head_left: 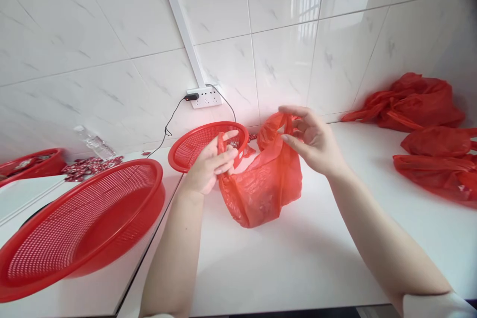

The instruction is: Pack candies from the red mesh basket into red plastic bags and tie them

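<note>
A red plastic bag [261, 189] with some bulk in its lower part is stretched between my two hands above the white table. My left hand [212, 164] has its fingers closed around the bag's left handle loop. At the other handle, my right hand [309, 141] grips the plastic between thumb and fingers. What lies inside the bag cannot be made out through the plastic. Just behind my left hand stands a red mesh basket [190, 149], partly covered by it. Another red plastic bag [266, 131] rests behind the held one, near the wall.
A large red basket [108, 208] stands at the left, with small red packets [85, 168] and a clear plastic bottle [95, 144] behind it. Several red bags [421, 104] lie at the right. A power strip [204, 97] with cables is on the tiled wall.
</note>
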Action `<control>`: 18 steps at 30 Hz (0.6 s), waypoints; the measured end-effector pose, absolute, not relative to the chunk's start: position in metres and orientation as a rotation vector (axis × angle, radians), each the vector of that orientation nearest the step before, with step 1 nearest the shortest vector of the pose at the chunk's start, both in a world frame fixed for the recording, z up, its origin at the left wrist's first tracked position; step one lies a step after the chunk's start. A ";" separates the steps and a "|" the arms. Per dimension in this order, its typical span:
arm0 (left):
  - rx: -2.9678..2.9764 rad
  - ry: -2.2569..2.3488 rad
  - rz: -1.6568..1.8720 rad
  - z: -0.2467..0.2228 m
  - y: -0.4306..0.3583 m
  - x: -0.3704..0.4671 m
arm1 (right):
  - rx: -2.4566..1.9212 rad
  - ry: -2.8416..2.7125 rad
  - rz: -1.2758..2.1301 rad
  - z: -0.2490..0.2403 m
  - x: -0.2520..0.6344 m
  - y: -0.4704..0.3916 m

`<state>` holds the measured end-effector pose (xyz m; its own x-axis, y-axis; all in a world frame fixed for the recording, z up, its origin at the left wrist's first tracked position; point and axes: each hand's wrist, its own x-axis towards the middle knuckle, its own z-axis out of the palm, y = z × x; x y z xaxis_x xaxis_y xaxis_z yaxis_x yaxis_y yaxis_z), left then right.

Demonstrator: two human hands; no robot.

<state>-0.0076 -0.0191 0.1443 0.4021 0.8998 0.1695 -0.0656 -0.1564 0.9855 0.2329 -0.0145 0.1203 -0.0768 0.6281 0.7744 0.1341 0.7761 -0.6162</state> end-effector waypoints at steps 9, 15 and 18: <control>1.727 0.632 0.762 0.139 -0.064 0.041 | -0.383 -2.037 0.400 0.139 0.208 -0.070; 1.508 0.720 0.776 0.132 -0.044 0.029 | -0.479 -1.992 0.668 0.131 0.212 -0.045; 1.498 0.728 0.795 0.130 -0.039 0.028 | -0.526 -1.927 0.780 0.124 0.207 -0.035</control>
